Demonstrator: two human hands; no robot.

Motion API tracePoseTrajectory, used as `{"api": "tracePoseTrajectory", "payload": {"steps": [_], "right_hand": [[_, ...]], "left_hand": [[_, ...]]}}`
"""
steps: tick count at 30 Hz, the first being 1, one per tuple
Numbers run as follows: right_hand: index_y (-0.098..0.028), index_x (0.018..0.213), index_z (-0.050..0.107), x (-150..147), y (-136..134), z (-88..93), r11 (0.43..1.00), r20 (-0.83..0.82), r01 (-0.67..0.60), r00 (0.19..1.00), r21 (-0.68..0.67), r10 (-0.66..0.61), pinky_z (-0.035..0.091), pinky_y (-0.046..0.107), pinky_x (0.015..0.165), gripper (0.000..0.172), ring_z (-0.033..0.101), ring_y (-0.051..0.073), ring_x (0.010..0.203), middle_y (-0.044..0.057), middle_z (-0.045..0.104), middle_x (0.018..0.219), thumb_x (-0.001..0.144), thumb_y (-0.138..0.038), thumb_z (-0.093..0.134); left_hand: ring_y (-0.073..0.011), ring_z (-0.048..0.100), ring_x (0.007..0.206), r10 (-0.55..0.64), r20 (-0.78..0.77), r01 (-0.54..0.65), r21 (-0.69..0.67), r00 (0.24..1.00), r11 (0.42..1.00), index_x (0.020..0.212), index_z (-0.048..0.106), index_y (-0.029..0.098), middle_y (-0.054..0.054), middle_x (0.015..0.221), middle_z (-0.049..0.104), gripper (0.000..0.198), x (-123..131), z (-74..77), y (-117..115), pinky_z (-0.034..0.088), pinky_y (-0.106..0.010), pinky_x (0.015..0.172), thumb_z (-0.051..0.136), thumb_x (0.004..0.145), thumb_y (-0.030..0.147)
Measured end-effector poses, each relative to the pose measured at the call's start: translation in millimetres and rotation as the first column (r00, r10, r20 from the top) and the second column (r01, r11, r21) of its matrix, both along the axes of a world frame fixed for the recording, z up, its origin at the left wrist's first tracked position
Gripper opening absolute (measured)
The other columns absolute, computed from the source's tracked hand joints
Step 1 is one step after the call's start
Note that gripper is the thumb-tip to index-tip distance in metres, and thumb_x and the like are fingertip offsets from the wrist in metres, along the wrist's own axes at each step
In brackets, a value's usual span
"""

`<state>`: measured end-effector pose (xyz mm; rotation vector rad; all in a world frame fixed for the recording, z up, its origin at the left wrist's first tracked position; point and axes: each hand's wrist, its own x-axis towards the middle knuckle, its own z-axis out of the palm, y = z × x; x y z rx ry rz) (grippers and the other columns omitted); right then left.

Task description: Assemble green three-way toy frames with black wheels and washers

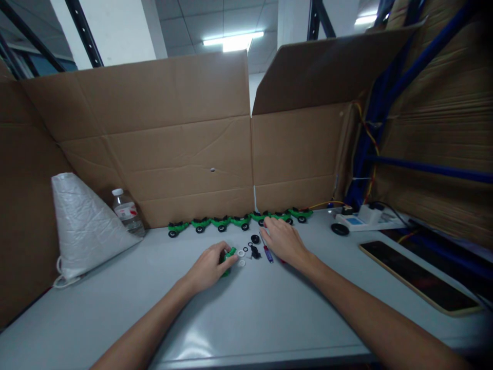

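My left hand (pixel 210 266) is closed around a green plastic toy body (pixel 231 252), resting just above or on the table; the fingers cover much of it. To the right of it lie a white ring (pixel 241 253), a black wheel (pixel 254 239) and a small black part (pixel 254 252). A screwdriver with a purple handle (pixel 268 254) lies beside my right hand (pixel 284 239). That hand is open, palm down, its fingers stretched toward the row of green toy vehicles (pixel 241 223). Its fingertips overlap the toys there; whether they touch one is unclear. Something red shows under its palm.
Cardboard walls (pixel 181 149) stand behind the table (pixel 162 298). At left are a white padded bag (pixel 84 231) and a water bottle (pixel 128 213). On the right are a power strip (pixel 370 218), a black ring (pixel 340 229) and a phone (pixel 416 275).
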<state>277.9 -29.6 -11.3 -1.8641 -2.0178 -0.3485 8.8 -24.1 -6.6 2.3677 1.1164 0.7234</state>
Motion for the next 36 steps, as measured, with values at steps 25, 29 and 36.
{"api": "tracePoseTrajectory", "payload": {"steps": [25, 29, 36], "right_hand": [[-0.025, 0.072, 0.047, 19, 28, -26.7, 0.987, -0.540, -0.004, 0.836, 0.161, 0.091, 0.033, 0.027, 0.062, 0.035, 0.055, 0.018, 0.060, -0.003, 0.056, 0.062, 0.102, -0.043, 0.043], [-0.025, 0.069, 0.041, 23, 31, -30.0, 0.980, -0.554, 0.004, 0.825, 0.198, 0.108, 0.031, 0.027, 0.060, 0.039, 0.050, 0.016, 0.057, -0.004, 0.051, 0.058, 0.101, -0.046, 0.043], [-0.024, 0.064, 0.039, 29, 34, -35.7, 0.951, -0.630, -0.066, 0.735, 0.303, 0.251, 0.028, 0.027, 0.059, 0.044, 0.041, 0.014, 0.055, -0.005, 0.041, 0.056, 0.100, -0.049, 0.047]], "left_hand": [[-0.0146, 0.041, 0.060, 0.339, 0.448, -0.296, -0.165, 0.827, 0.941, 0.059, 0.046, 0.021, 0.005, 0.057, 0.042, 0.059, -18, -13.4, 49, 0.031, -0.025, 0.060, 0.068, 0.079, 0.073], [-0.0113, 0.029, 0.051, 0.425, 0.502, -0.360, -0.226, 0.754, 0.905, 0.057, 0.034, 0.024, 0.007, 0.053, 0.031, 0.064, -31, -12.5, 60, 0.023, -0.025, 0.053, 0.068, 0.074, 0.076], [-0.0079, 0.018, 0.042, 0.492, 0.618, -0.340, -0.355, 0.613, 0.871, 0.061, 0.027, 0.028, 0.011, 0.048, 0.023, 0.058, -57, -0.8, 73, 0.015, -0.024, 0.045, 0.062, 0.080, 0.070]]}}
